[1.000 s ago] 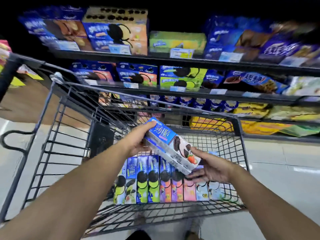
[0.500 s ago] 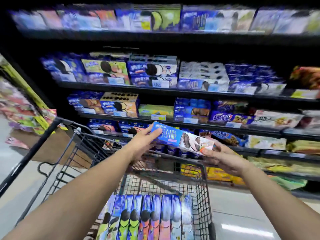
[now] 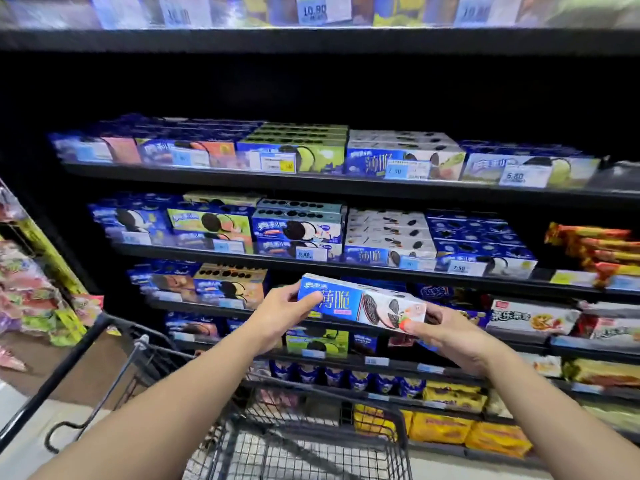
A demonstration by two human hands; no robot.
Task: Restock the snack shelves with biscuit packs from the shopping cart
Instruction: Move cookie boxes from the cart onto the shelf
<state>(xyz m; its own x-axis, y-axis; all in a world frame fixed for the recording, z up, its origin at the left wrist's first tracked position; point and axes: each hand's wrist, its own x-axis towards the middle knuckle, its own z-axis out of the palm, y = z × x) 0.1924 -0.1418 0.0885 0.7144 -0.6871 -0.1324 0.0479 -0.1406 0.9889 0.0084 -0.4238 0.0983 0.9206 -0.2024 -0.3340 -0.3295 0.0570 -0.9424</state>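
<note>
I hold a long blue-and-white biscuit box with dark sandwich cookies and a strawberry printed on it. My left hand grips its blue left end. My right hand grips its white right end. The box is level, in front of the third shelf from the top, above the black wire shopping cart. Matching white-topped boxes are stacked on the shelf just above, and a second stack of matching boxes stands on the shelf above that.
Black shelves hold rows of blue biscuit boxes with price tags. Orange wrapped packs sit at the right, yellow packs on the lowest shelf. Hanging snack bags fill the left side. The cart's handle crosses the lower left.
Both hands have lifted the box out of the cart and up in front of the shelves. My view has tilted up, so the packs in the cart are out of sight.
</note>
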